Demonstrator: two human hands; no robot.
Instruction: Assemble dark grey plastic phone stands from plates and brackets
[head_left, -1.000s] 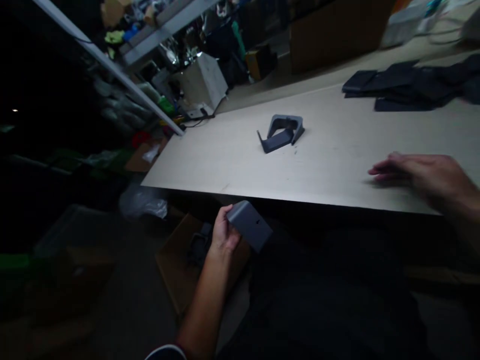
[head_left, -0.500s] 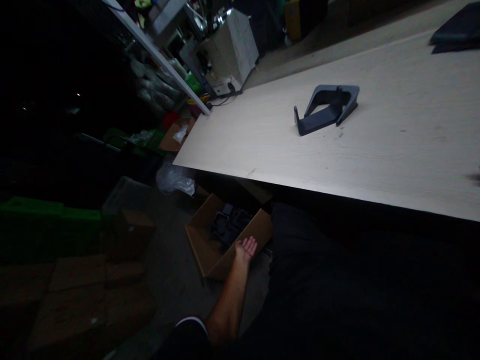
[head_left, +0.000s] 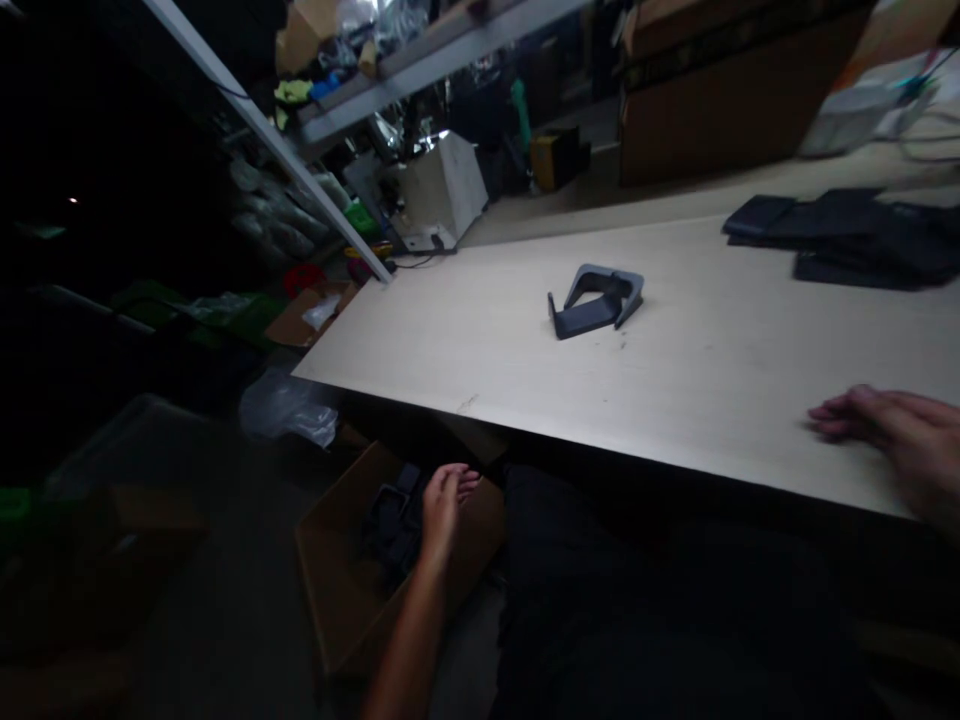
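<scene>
My left hand (head_left: pixel 448 495) is over the near right side of an open cardboard box (head_left: pixel 341 600) on the floor; nothing is in its loosely stretched fingers. Dark plastic parts (head_left: pixel 394 525) lie heaped in that box, partly hidden by the hand. At the right edge my right hand (head_left: pixel 904 425) hovers at the front of the pale table (head_left: pixel 420 345), fingers pointing left, slightly blurred, with nothing seen in them. Between the hands and the far edge, a black and grey angular plastic bracket (head_left: pixel 596 300) stands on the tabletop, touched by neither hand.
Flat black pieces (head_left: pixel 847 235) are piled at the table's back right. Behind stand a large cardboard box (head_left: pixel 727 110) and a whitish machine (head_left: pixel 442 190). A metal post (head_left: pixel 277 150) rises at the far left corner. A clear plastic bag (head_left: pixel 289 405) hangs below the left edge.
The view has swung right and up, showing more of the table and shelf. My right hand has come into view. My left hand has turned, remaining by the box.
</scene>
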